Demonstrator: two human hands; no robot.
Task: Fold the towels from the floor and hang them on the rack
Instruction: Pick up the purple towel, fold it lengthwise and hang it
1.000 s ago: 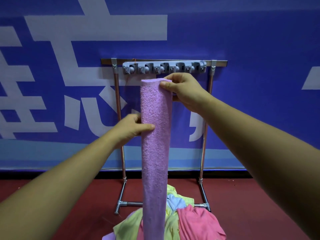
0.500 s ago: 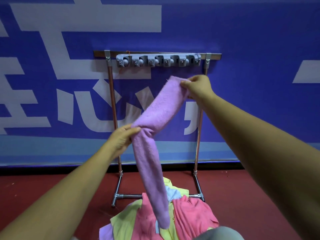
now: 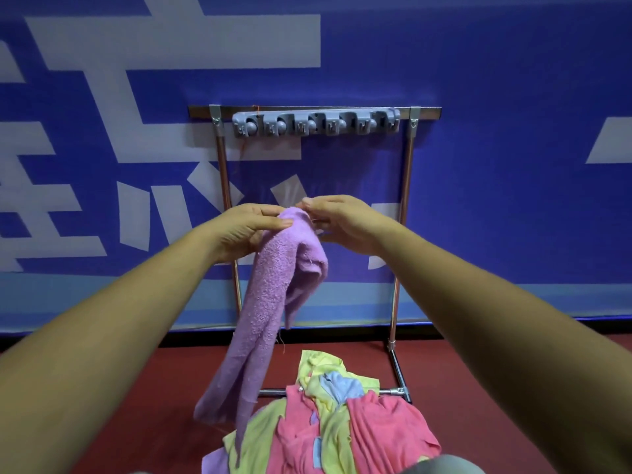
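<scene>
The rack (image 3: 403, 213) stands beyond the grip, its grey clip strip (image 3: 316, 123) above it and carrying nothing. Below the grip, a heap of pink, yellow and blue towels (image 3: 345, 415) is left on the red floor (image 3: 143, 398). The purple towel (image 3: 263, 313) is pinched at its top fold by the left hand (image 3: 246, 230) and the right hand (image 3: 342, 222), both closed on it. Its long axis runs downward from the grip, leaning left, loose ends lowest. The layers hang unevenly, so the fold is likely to slip open or a dangling end may snag the heap.

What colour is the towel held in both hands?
Lilac purple towel, plain terry; head view.
</scene>
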